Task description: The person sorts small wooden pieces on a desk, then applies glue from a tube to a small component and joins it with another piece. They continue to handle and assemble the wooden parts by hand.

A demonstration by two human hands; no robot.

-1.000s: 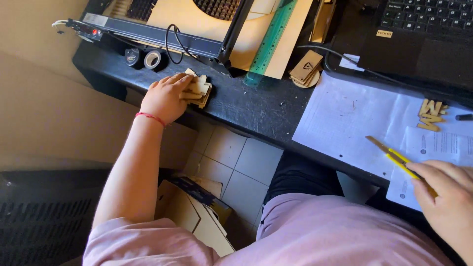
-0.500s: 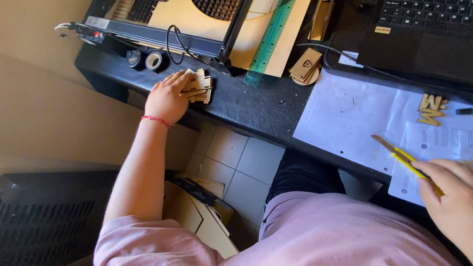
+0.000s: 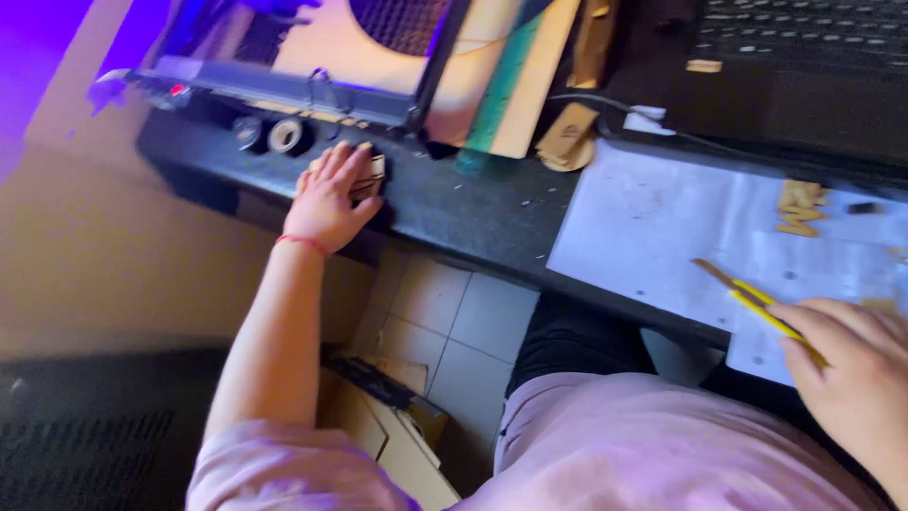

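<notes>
My left hand (image 3: pixel 331 197) lies flat over a small stack of thin wooden cut-outs (image 3: pixel 369 177) on the dark worktop (image 3: pixel 473 213), fingers spread and pressing down on the pieces rather than pinching them; only one edge of the stack peeks out past my fingertips. I judge this as the gathering step: the pieces are covered but not gripped, so what comes next calls for curling the fingers under the stack's edge and closing on it without scattering the loose layers. Just beyond the stack, toward the machine frame (image 3: pixel 312 90), sit two small tape rolls (image 3: pixel 270 135), close enough to bump. Well away from the stack, across the worktop, my right hand (image 3: pixel 851 364) is wrapped around a yellow utility knife (image 3: pixel 757 305), fingers closed on its handle, the blade end resting over white paper sheets (image 3: pixel 681 227). More wooden cut-out shapes (image 3: pixel 799 206) lie on that paper, beyond the knife.
</notes>
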